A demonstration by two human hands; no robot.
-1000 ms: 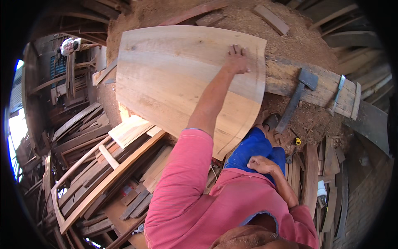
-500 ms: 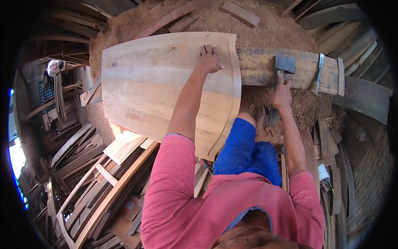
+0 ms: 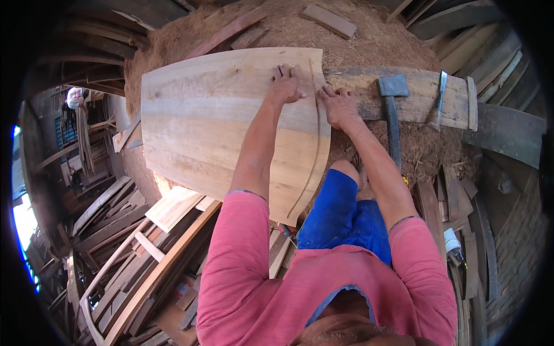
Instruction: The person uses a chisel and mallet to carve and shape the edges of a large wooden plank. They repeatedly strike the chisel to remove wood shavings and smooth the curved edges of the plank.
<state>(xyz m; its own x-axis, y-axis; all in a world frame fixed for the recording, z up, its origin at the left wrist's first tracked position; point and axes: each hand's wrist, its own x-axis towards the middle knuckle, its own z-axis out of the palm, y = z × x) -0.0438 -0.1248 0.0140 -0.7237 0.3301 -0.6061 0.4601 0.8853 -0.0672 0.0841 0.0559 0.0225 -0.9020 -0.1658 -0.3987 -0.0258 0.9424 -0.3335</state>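
A large pale wooden panel [image 3: 231,121] with a curved outline lies before me; a narrow groove runs close to its right edge. My left hand [image 3: 285,86] rests on its upper right part, fingers apart. At the panel's right edge is my right hand [image 3: 340,108], its fingers bent and closed at the edge; the fingertips are partly hidden. Right of that hand, a mallet [image 3: 393,86] with a dark square head lies on a thick plank [image 3: 424,104], its handle pointing toward me. Farther right, a chisel [image 3: 442,92] lies across the same plank.
Sawdust and shavings [image 3: 381,46] cover the ground beyond the panel, with a loose board [image 3: 330,21] on them. Stacked timber [image 3: 133,271] fills the lower left, and more boards [image 3: 461,196] lie at right. Another person [image 3: 75,98] is at the far left.
My right hand has let go of the mallet and moved left to the panel's edge. The mallet stays on the plank. My left hand has shifted slightly left in the picture.
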